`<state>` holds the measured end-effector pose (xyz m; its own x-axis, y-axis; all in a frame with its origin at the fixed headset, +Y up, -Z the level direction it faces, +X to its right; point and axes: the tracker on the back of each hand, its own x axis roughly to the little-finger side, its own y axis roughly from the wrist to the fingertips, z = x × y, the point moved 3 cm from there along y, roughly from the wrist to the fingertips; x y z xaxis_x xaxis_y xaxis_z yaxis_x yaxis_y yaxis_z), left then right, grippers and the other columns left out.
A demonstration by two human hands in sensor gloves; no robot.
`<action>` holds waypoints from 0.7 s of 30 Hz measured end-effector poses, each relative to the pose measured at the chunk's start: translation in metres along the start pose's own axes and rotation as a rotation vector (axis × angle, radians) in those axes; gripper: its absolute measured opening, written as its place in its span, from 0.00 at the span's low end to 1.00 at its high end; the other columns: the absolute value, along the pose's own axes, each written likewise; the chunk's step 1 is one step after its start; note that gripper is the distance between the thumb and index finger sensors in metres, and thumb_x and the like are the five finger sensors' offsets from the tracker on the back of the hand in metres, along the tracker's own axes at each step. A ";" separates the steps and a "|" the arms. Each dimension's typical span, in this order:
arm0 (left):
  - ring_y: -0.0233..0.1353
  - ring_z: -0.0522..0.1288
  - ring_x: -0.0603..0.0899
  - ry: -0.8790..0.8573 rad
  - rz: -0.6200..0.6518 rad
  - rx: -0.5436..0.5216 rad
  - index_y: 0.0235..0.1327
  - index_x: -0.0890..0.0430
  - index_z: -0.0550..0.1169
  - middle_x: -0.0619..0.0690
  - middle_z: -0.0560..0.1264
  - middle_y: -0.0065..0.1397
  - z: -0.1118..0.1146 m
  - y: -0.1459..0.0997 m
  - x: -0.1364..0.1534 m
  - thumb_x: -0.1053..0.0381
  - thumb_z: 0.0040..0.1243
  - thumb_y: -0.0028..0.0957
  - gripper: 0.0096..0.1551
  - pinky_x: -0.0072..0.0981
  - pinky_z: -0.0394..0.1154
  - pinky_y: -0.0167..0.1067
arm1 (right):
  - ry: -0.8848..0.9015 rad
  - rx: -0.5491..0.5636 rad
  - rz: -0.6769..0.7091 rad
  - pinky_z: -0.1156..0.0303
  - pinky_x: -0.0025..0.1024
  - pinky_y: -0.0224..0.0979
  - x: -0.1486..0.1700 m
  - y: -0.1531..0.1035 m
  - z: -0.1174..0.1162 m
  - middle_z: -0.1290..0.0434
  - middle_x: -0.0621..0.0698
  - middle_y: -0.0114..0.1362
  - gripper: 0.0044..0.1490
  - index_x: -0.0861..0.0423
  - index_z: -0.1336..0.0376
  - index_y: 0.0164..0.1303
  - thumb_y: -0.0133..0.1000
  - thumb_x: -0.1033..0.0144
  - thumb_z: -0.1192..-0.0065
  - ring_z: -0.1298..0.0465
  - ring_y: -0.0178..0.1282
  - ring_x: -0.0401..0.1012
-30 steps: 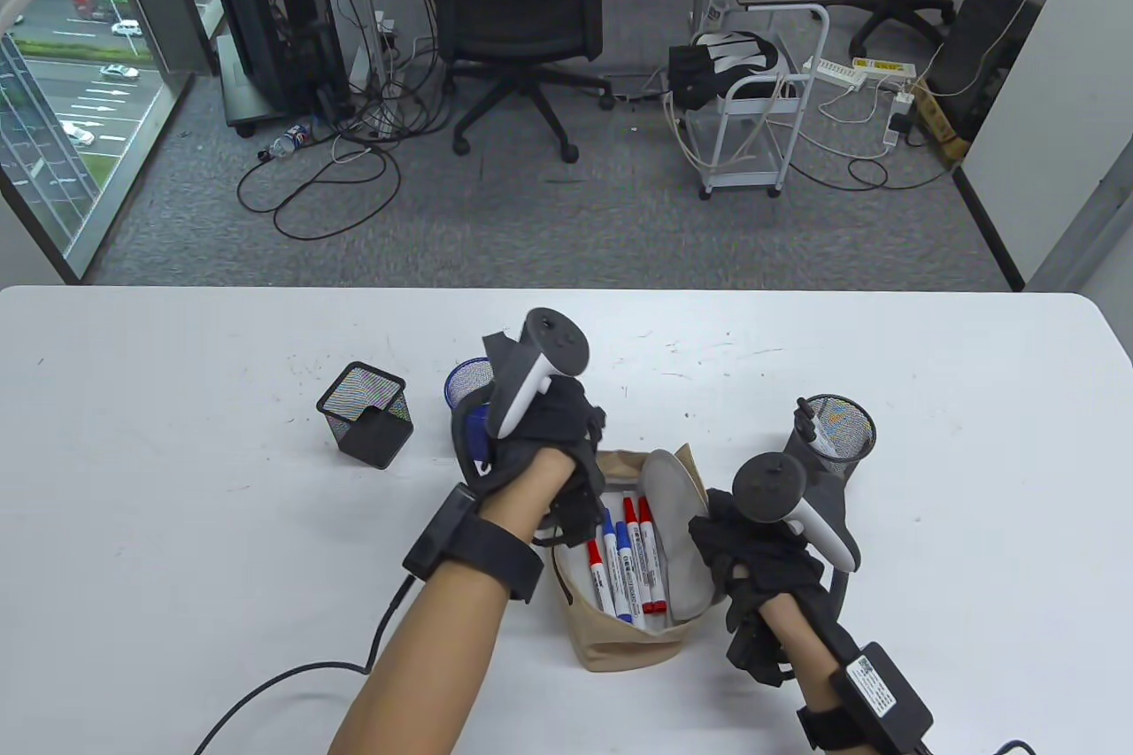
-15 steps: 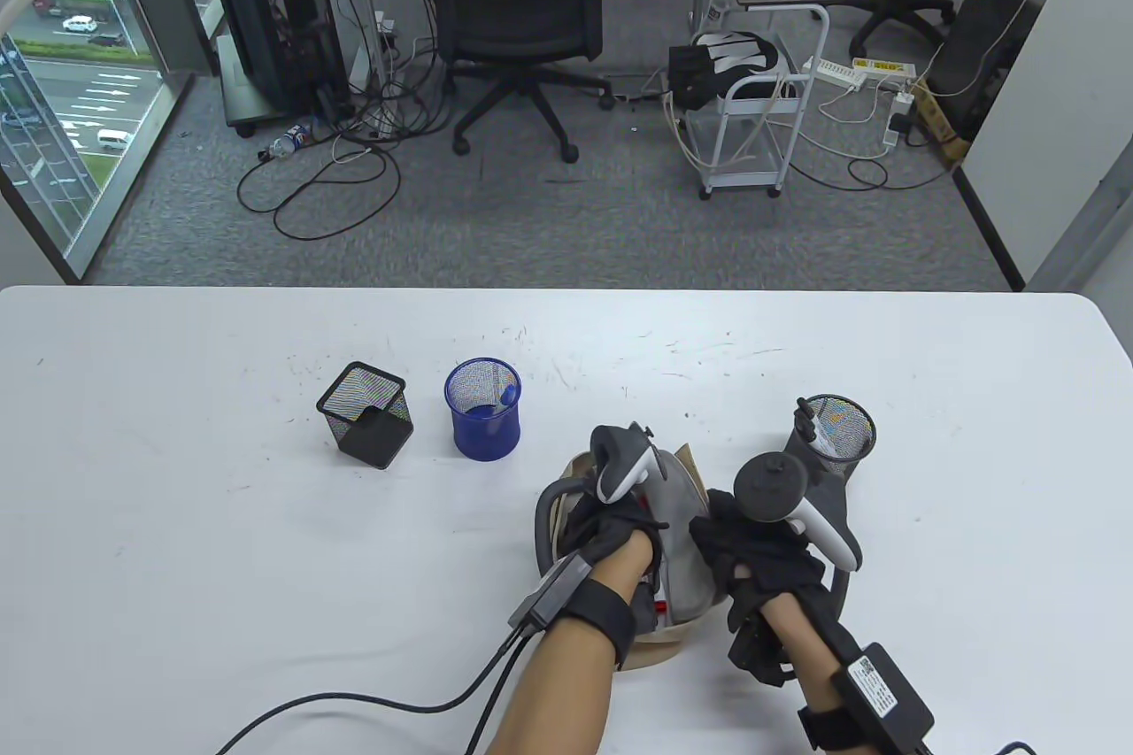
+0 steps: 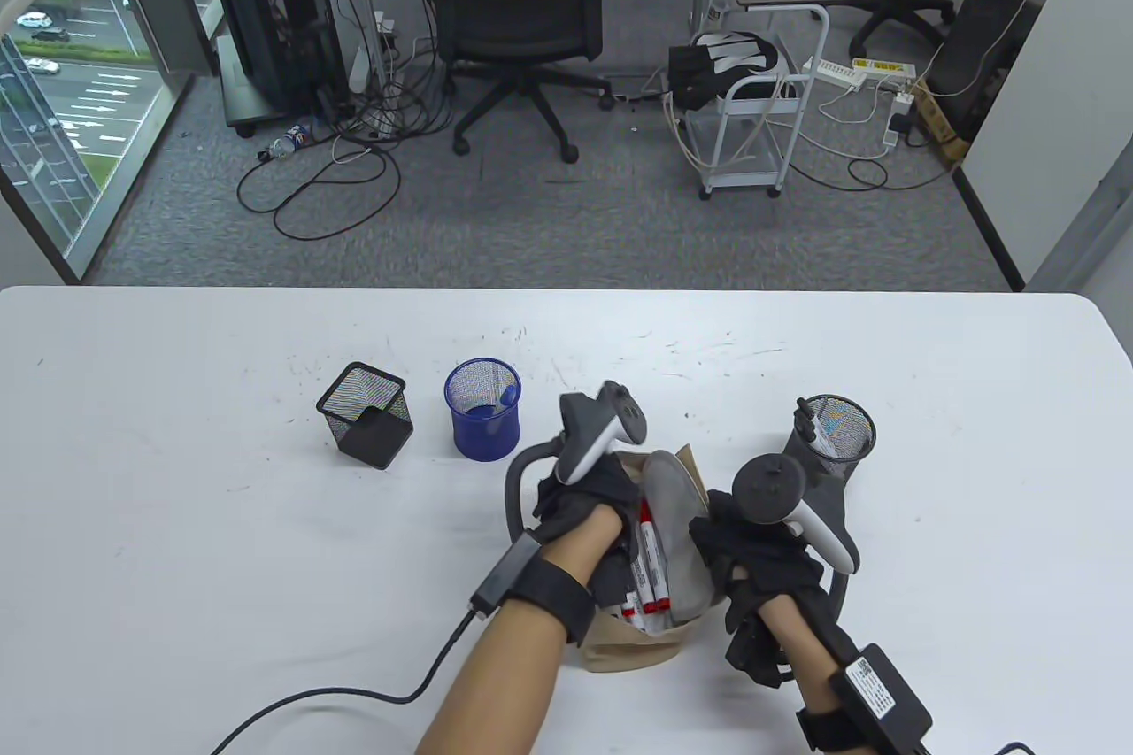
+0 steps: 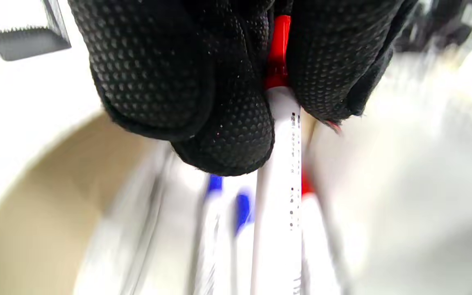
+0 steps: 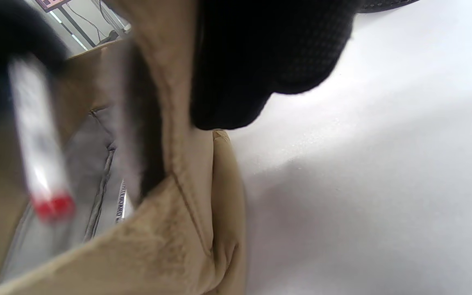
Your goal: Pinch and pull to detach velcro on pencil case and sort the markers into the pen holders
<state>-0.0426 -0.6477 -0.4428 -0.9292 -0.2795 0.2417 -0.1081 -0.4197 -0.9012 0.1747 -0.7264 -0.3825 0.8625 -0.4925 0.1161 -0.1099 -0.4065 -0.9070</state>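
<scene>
A: What sits around the tan pencil case [image 3: 630, 653]?
B: It lies open on the white table [image 3: 177, 525], near the front edge. 3 mesh pen holders stand beyond it: a black square holder [image 3: 366, 413] far left, a blue round holder [image 3: 483, 410] beside that, and a grey round holder [image 3: 829, 429] on the right, with a marker [image 3: 819, 436] showing in it.

A: What blocks the case?
B: Both hands. The left hand [image 3: 584, 507] covers its left half, and the grey flap [image 3: 677, 525] stands up between the 2 hands. A cable [image 3: 336, 693] trails from the left wrist across the table.

A: What is the left hand doing?
B: Its fingers [image 4: 228, 139] are curled round 1 red-capped marker [image 4: 279, 172], pinching it near the cap, inside the case.

A: And the right?
B: The right hand [image 3: 752, 556] grips the case's right edge; the wrist view shows a finger [image 5: 260, 73] against the tan wall [image 5: 187, 164].

A: How many markers remain?
B: At least 2 blue-capped markers [image 4: 242, 229] and 2 more red ones [image 3: 657, 565]; the blur and the hand hide any others.
</scene>
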 end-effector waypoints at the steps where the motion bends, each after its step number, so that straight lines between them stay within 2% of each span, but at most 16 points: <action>1: 0.39 0.94 0.51 -0.041 0.014 -0.044 0.64 0.57 0.82 0.51 0.92 0.52 -0.020 -0.003 0.007 0.43 0.77 0.44 0.36 0.31 0.91 0.33 | -0.002 0.001 0.000 0.19 0.32 0.35 0.000 0.000 0.000 0.18 0.60 0.60 0.37 0.68 0.40 0.73 0.59 0.60 0.37 0.13 0.32 0.43; 2: 0.39 0.94 0.51 -0.098 -0.002 -0.126 0.64 0.57 0.83 0.52 0.92 0.52 -0.048 -0.007 0.020 0.43 0.77 0.45 0.35 0.31 0.91 0.33 | -0.007 0.003 -0.001 0.19 0.32 0.35 -0.001 0.000 0.000 0.18 0.60 0.60 0.37 0.68 0.40 0.73 0.59 0.60 0.37 0.13 0.32 0.43; 5: 0.39 0.94 0.52 -0.200 -0.049 -0.335 0.62 0.57 0.83 0.53 0.92 0.52 -0.103 -0.014 0.061 0.45 0.76 0.47 0.32 0.31 0.92 0.33 | -0.016 0.007 0.000 0.19 0.32 0.35 -0.002 -0.001 -0.001 0.18 0.60 0.61 0.37 0.68 0.40 0.73 0.59 0.60 0.37 0.13 0.32 0.43; 8: 0.44 0.94 0.53 -0.219 -0.122 -0.449 0.63 0.57 0.83 0.54 0.91 0.56 -0.134 -0.012 0.107 0.46 0.74 0.48 0.31 0.31 0.93 0.35 | -0.018 0.008 -0.002 0.19 0.32 0.35 -0.002 -0.001 -0.001 0.18 0.60 0.61 0.37 0.68 0.40 0.73 0.59 0.60 0.37 0.13 0.32 0.43; 10: 0.47 0.94 0.54 -0.220 -0.166 -0.456 0.64 0.56 0.83 0.55 0.90 0.59 -0.142 -0.006 0.130 0.48 0.74 0.49 0.30 0.32 0.93 0.37 | -0.017 0.007 -0.002 0.19 0.32 0.35 -0.002 -0.001 0.000 0.18 0.60 0.61 0.37 0.68 0.40 0.73 0.59 0.60 0.37 0.13 0.32 0.43; 14: 0.50 0.93 0.55 -0.164 -0.276 -0.543 0.65 0.55 0.82 0.55 0.88 0.61 -0.149 0.005 0.170 0.49 0.73 0.50 0.29 0.32 0.93 0.39 | -0.012 0.005 0.001 0.19 0.33 0.36 -0.002 -0.001 -0.001 0.18 0.60 0.61 0.37 0.68 0.40 0.73 0.59 0.60 0.37 0.13 0.33 0.43; 18: 0.52 0.93 0.54 -0.178 -0.329 -0.575 0.66 0.54 0.82 0.54 0.88 0.62 -0.143 0.017 0.197 0.49 0.72 0.50 0.29 0.32 0.93 0.41 | -0.013 0.004 0.005 0.19 0.33 0.36 -0.002 0.000 -0.001 0.18 0.60 0.61 0.37 0.68 0.40 0.73 0.59 0.60 0.37 0.13 0.33 0.44; 21: 0.52 0.93 0.54 -0.234 -0.349 -0.556 0.66 0.54 0.81 0.54 0.88 0.63 -0.136 0.027 0.211 0.49 0.72 0.51 0.29 0.32 0.93 0.41 | -0.019 0.005 0.007 0.19 0.33 0.36 -0.002 0.000 -0.002 0.18 0.60 0.61 0.37 0.68 0.40 0.73 0.59 0.60 0.37 0.13 0.33 0.44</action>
<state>-0.2894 -0.6000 -0.4654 -0.7134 -0.4135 0.5657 -0.6096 -0.0319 -0.7920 0.1721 -0.7263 -0.3817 0.8710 -0.4804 0.1024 -0.1132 -0.3993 -0.9098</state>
